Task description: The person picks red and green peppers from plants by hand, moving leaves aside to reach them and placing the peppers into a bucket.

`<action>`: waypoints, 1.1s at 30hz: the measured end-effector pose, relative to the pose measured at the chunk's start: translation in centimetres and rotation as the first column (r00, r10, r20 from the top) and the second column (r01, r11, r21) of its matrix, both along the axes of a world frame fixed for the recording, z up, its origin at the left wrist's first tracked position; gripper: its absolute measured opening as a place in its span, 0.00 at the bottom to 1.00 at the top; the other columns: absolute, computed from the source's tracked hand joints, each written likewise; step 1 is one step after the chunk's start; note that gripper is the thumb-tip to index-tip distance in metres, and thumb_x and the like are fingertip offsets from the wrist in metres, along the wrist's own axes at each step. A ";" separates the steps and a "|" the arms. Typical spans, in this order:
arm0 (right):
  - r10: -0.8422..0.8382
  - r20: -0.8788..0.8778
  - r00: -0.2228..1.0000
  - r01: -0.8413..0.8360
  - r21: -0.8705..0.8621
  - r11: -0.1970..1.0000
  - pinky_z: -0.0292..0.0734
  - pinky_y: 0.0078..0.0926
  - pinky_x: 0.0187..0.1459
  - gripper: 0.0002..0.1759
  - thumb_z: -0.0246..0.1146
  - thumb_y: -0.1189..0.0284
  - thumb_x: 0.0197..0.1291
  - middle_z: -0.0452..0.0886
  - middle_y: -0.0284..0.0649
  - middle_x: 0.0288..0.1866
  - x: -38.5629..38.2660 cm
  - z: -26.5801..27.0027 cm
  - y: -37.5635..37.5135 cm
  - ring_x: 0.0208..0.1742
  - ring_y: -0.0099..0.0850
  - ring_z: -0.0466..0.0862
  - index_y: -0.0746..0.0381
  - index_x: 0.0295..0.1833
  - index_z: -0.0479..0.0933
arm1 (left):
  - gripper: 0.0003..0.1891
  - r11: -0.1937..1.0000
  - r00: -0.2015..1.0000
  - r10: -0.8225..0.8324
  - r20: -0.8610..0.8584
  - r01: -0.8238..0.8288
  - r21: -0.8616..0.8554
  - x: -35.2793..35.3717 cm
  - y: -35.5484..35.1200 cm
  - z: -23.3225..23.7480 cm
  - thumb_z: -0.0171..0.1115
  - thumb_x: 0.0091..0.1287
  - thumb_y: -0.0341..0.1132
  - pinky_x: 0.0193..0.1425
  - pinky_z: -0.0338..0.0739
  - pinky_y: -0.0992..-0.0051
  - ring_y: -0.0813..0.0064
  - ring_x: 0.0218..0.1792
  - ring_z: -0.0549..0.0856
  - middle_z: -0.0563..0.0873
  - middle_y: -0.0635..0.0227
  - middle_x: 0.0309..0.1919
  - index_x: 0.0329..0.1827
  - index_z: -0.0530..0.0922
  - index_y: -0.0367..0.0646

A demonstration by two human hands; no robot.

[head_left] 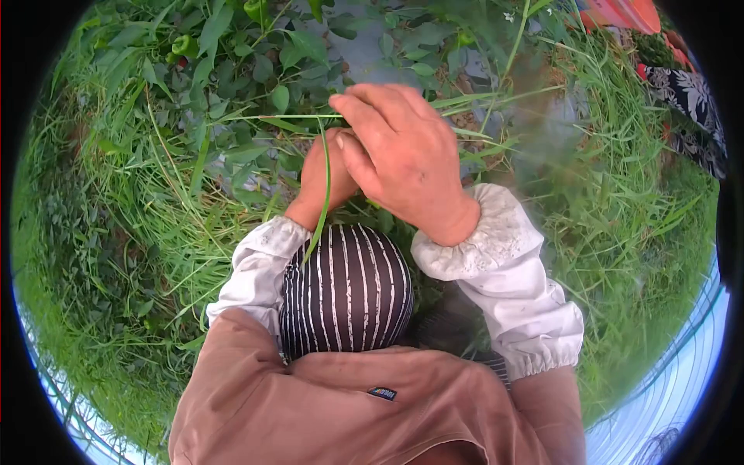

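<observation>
My right hand (407, 159) is above and partly in front of my left hand, its fingers bent and closed on a long grass stalk (271, 117). The stalk sticks out to the left, roughly level. From it a narrow green blade (326, 182) hangs down past my left wrist. My left hand (319, 172) is curled close under the right one; most of its fingers are hidden, and what they hold cannot be made out. Just beyond both hands grow leafy pepper plants (298, 50), with a green pepper (184, 46) at the upper left.
Tall grass (612, 178) stands thick on both sides. Greyish sheeting (360, 46) shows between the plants. My knee in striped cloth (349, 287) is below my hands. At the upper right are a pinkish-red container (620, 14) and dark patterned cloth (686, 101).
</observation>
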State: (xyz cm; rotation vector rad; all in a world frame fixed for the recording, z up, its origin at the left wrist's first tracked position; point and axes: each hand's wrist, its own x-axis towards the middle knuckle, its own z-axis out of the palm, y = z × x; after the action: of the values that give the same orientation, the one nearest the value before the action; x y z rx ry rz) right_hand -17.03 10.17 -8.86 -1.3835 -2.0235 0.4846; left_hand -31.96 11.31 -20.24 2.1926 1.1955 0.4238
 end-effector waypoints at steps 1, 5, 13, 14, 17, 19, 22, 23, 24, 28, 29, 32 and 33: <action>-0.053 0.060 0.997 0.046 0.108 0.993 0.69 0.47 0.66 0.33 0.71 0.67 0.52 0.75 0.51 0.64 -0.8 -0.5 1.0 0.67 0.50 0.73 0.65 0.63 0.73 | 0.17 0.999 0.993 -0.022 0.120 0.017 0.040 -0.5 -0.6 -0.5 0.64 0.56 0.34 0.53 0.76 0.58 0.53 0.48 0.81 0.84 0.57 0.44 0.49 0.81 0.39; -0.062 0.127 0.990 0.120 -0.517 0.848 0.56 0.59 0.73 0.42 0.58 0.42 0.64 0.69 0.56 0.71 -2.8 -11.0 -1.3 0.73 0.53 0.67 0.65 0.70 0.68 | 0.16 0.991 0.993 -0.117 0.027 0.115 0.066 -2.5 -2.3 -0.1 0.65 0.56 0.35 0.57 0.75 0.58 0.54 0.53 0.80 0.84 0.58 0.47 0.48 0.81 0.41; 0.099 0.223 0.970 0.025 -0.495 0.868 0.57 0.62 0.70 0.41 0.51 0.43 0.68 0.69 0.54 0.72 -4.9 -14.9 -10.3 0.73 0.47 0.69 0.64 0.74 0.63 | 0.09 0.619 0.898 0.266 0.350 0.119 -0.776 -9.8 -5.1 4.9 0.63 0.70 0.30 0.61 0.78 0.68 0.72 0.49 0.87 0.90 0.64 0.42 0.48 0.85 0.38; 0.117 0.241 0.963 0.014 -0.481 0.877 0.58 0.62 0.70 0.39 0.52 0.47 0.68 0.69 0.54 0.72 -5.4 -14.5 -10.8 0.72 0.47 0.69 0.64 0.74 0.63 | 0.09 0.618 0.900 0.267 0.345 0.115 -0.778 -10.0 -4.5 6.4 0.63 0.70 0.30 0.61 0.78 0.68 0.72 0.49 0.87 0.90 0.64 0.42 0.48 0.85 0.38; 0.184 0.312 0.932 -0.038 -0.422 0.906 0.58 0.63 0.70 0.34 0.49 0.61 0.68 0.66 0.57 0.73 -6.3 -15.7 -12.7 0.73 0.48 0.68 0.65 0.76 0.60 | 0.12 0.693 0.823 0.459 0.335 -0.097 -0.714 -10.2 -1.2 9.2 0.60 0.73 0.29 0.47 0.83 0.75 0.73 0.43 0.88 0.89 0.59 0.42 0.55 0.81 0.33; 0.194 0.309 0.931 -0.065 -0.384 0.921 0.58 0.62 0.70 0.34 0.49 0.61 0.68 0.65 0.58 0.74 -6.4 -15.7 -13.7 0.74 0.49 0.67 0.66 0.76 0.59 | 0.12 0.805 0.731 0.491 0.474 -0.173 -0.567 -9.7 1.3 10.8 0.57 0.74 0.31 0.48 0.84 0.74 0.72 0.42 0.88 0.88 0.59 0.41 0.54 0.82 0.34; 0.207 0.298 0.932 -0.072 -0.410 0.909 0.57 0.62 0.71 0.34 0.48 0.61 0.69 0.64 0.58 0.74 -6.2 -15.0 -13.7 0.74 0.50 0.67 0.66 0.76 0.59 | 0.10 0.871 0.780 0.405 0.477 -0.170 -0.461 -8.4 5.0 8.1 0.58 0.73 0.30 0.46 0.82 0.75 0.74 0.40 0.88 0.89 0.61 0.39 0.51 0.83 0.35; 0.204 0.296 0.933 -0.067 -0.414 0.908 0.57 0.62 0.71 0.34 0.48 0.61 0.69 0.64 0.58 0.74 -6.2 -15.0 -14.0 0.74 0.50 0.67 0.66 0.76 0.59 | 0.10 0.902 0.834 0.325 0.447 -0.133 -0.410 -8.2 5.6 7.3 0.58 0.73 0.30 0.46 0.82 0.74 0.74 0.40 0.88 0.89 0.61 0.39 0.50 0.83 0.34; 0.203 0.302 0.932 -0.064 -0.412 0.909 0.57 0.62 0.71 0.34 0.48 0.62 0.68 0.64 0.58 0.74 -6.1 -15.1 -13.9 0.74 0.50 0.67 0.66 0.76 0.59 | 0.10 0.903 0.834 0.323 0.448 -0.129 -0.410 -8.2 5.6 6.4 0.58 0.73 0.30 0.46 0.82 0.74 0.74 0.40 0.88 0.89 0.61 0.39 0.50 0.83 0.34; 0.191 0.317 0.929 -0.067 -0.363 0.929 0.59 0.56 0.72 0.34 0.50 0.62 0.66 0.66 0.54 0.74 -5.1 -15.5 -13.6 0.74 0.47 0.67 0.65 0.75 0.61 | 0.10 0.998 0.986 -0.021 -0.163 0.012 -0.060 -10.9 2.7 0.2 0.61 0.66 0.27 0.49 0.79 0.66 0.65 0.42 0.86 0.87 0.59 0.37 0.48 0.83 0.37; 0.197 0.301 0.933 -0.085 -0.349 0.933 0.59 0.54 0.72 0.34 0.51 0.62 0.65 0.67 0.53 0.73 -4.9 -15.4 -13.6 0.74 0.46 0.68 0.65 0.75 0.61 | 0.11 0.975 0.961 -0.103 -0.258 0.150 0.167 -12.0 1.7 -1.1 0.62 0.63 0.26 0.49 0.78 0.64 0.61 0.42 0.84 0.86 0.58 0.36 0.48 0.83 0.39; 0.200 0.321 0.926 -0.100 -0.305 0.947 0.61 0.52 0.71 0.34 0.52 0.63 0.64 0.68 0.52 0.73 -5.0 -15.2 -13.1 0.72 0.45 0.69 0.65 0.74 0.62 | 0.14 0.963 0.964 -0.121 -0.238 0.172 0.205 -12.6 -0.7 -1.7 0.63 0.57 0.25 0.49 0.77 0.62 0.53 0.44 0.82 0.85 0.56 0.35 0.47 0.83 0.38; 0.208 0.312 0.927 -0.107 -0.311 0.944 0.61 0.52 0.71 0.34 0.52 0.63 0.64 0.67 0.52 0.73 -5.1 -15.1 -13.3 0.72 0.45 0.70 0.65 0.74 0.62 | 0.14 0.965 0.964 -0.115 -0.240 0.166 0.203 -12.4 -0.8 -1.2 0.63 0.57 0.25 0.49 0.77 0.62 0.53 0.44 0.82 0.85 0.56 0.35 0.47 0.83 0.38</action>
State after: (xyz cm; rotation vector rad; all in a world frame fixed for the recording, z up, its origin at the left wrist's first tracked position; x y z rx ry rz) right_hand -22.08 -3.10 -23.98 -1.5688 -2.4380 0.6733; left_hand -44.38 10.49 -21.43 2.5573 1.1427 0.2618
